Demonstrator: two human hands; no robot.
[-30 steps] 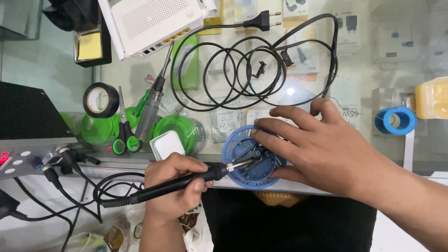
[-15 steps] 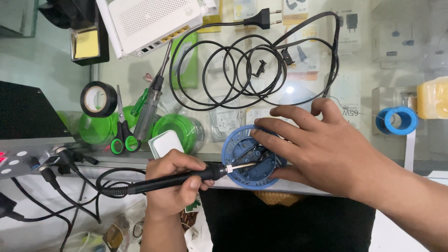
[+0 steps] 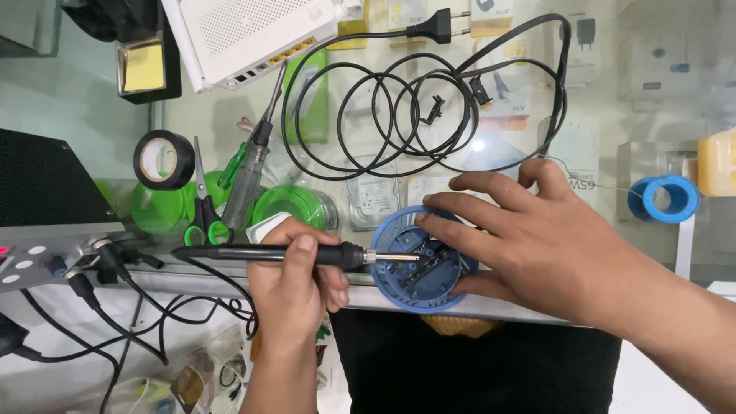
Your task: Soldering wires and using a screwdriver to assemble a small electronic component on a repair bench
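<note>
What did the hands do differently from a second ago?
Very little. The left hand levelled the black soldering iron out: its handle end rose from a downward slant, while the tip stayed inside the round blue part. The right hand kept pressing that part at the glass table edge. The coiled black cable, scissors and tape roll did not move.

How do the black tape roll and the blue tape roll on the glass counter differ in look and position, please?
The black tape roll lies at the far left beside the green-handled scissors; the blue tape roll sits at the far right, beyond the right hand. The black tape roll looks larger across, with a pale inner core; the blue tape roll looks blue throughout. Neither hand touches either, and both are open rings on the glass counter.
</note>
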